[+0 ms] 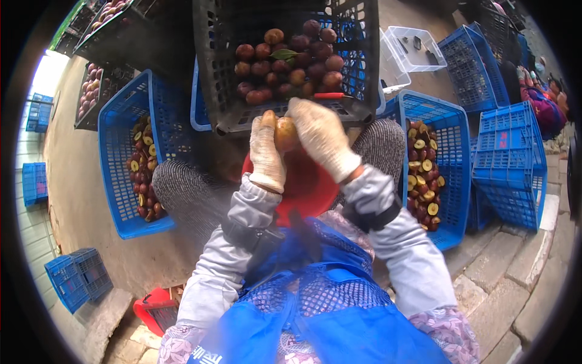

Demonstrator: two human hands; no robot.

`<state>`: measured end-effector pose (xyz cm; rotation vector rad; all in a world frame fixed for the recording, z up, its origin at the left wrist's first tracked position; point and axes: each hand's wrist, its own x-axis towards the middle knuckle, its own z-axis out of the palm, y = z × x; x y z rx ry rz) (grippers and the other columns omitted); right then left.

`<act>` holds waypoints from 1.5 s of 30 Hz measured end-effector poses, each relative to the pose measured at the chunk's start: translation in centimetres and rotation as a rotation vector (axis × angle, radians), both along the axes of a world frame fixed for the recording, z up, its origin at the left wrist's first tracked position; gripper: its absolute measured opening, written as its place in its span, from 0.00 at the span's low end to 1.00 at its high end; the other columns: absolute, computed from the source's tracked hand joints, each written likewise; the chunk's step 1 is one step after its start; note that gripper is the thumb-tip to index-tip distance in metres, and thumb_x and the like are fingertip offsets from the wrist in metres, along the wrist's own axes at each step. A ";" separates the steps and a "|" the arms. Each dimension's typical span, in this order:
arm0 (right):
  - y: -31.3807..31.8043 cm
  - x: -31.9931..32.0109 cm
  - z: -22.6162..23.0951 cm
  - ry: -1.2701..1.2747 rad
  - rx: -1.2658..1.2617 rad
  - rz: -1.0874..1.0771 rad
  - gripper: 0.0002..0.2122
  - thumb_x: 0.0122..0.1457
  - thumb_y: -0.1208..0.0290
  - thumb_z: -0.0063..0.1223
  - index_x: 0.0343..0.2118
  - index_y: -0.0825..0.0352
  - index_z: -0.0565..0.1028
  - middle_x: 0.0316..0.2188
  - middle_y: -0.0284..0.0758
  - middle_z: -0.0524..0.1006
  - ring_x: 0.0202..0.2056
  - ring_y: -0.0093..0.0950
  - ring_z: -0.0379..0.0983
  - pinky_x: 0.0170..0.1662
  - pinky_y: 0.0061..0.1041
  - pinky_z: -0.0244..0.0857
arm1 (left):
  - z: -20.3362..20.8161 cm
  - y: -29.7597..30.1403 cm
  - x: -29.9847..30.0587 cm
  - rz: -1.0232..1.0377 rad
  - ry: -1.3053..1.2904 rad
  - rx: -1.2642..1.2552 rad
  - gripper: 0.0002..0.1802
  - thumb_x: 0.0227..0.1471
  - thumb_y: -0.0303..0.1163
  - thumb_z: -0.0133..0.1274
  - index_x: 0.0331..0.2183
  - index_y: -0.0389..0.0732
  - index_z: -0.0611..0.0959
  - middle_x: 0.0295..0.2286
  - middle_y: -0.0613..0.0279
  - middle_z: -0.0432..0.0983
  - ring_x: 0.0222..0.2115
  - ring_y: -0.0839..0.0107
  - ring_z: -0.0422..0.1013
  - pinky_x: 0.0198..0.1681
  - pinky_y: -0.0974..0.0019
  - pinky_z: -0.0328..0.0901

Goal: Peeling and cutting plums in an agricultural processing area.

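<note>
My left hand (267, 151), in a pale knit work glove, is closed around a reddish-yellow plum (286, 134) in front of me. Close against the plum's right side is my right hand (323, 134), gloved alike and somewhat blurred. Its fingers are curled, and what they grip is hidden. Just beyond that hand, a red-handled tool (329, 95) lies at the near side of a black crate (210, 91). Whole dark red plums (298, 77) and a green leaf fill part of this crate. Below my hands, a red basin (309, 188) sits between my knees.
Blue crates of cut plums stand at my left (124, 209) and right (451, 200). A clear plastic box (418, 47) lies beyond the right one. Stacked blue crates (509, 164) stand further right. Another person (542, 106) is at the far right edge.
</note>
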<state>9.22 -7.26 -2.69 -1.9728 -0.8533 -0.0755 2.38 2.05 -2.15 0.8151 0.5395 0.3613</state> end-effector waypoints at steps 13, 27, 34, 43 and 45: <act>0.6 -4.1 2.0 0.439 0.016 -0.494 0.13 0.53 0.61 0.46 0.23 0.67 0.71 0.23 0.44 0.73 0.29 0.44 0.70 0.34 0.40 0.62 | -2.4 -1.8 -0.5 -0.056 0.093 0.787 0.14 0.55 0.37 0.41 0.30 0.36 0.75 0.27 0.53 0.72 0.27 0.64 0.67 0.34 0.64 0.61; 0.2 -3.3 0.9 -0.058 -0.043 -0.332 0.07 0.47 0.68 0.51 0.19 0.65 0.69 0.19 0.40 0.70 0.26 0.41 0.69 0.29 0.37 0.62 | -4.0 -1.3 0.4 -0.238 0.052 -0.463 0.13 0.53 0.38 0.44 0.34 0.40 0.77 0.31 0.60 0.74 0.34 0.67 0.70 0.41 0.66 0.64; -0.8 -2.1 1.3 -0.093 -0.166 -0.198 0.08 0.45 0.66 0.50 0.21 0.65 0.72 0.21 0.40 0.73 0.28 0.41 0.71 0.32 0.39 0.65 | -2.7 -2.4 0.1 -0.342 0.140 -0.353 0.15 0.55 0.40 0.39 0.40 0.46 0.75 0.39 0.61 0.71 0.43 0.64 0.66 0.46 0.60 0.62; -2.2 -2.0 4.4 0.292 0.284 0.207 0.04 0.43 0.72 0.53 0.19 0.65 0.71 0.18 0.35 0.71 0.26 0.34 0.70 0.30 0.28 0.65 | -3.4 -2.6 -2.2 -0.780 0.285 0.123 0.28 0.47 0.58 0.45 0.40 0.45 0.73 0.35 0.62 0.71 0.34 0.63 0.69 0.29 0.60 0.67; -4.7 -1.1 4.8 0.564 0.472 0.238 0.02 0.45 0.77 0.52 0.23 0.67 0.72 0.20 0.34 0.70 0.26 0.30 0.70 0.30 0.24 0.64 | -0.9 -3.5 -1.3 -0.541 0.350 -0.598 0.21 0.52 0.52 0.41 0.34 0.44 0.74 0.24 0.63 0.71 0.21 0.64 0.69 0.19 0.65 0.63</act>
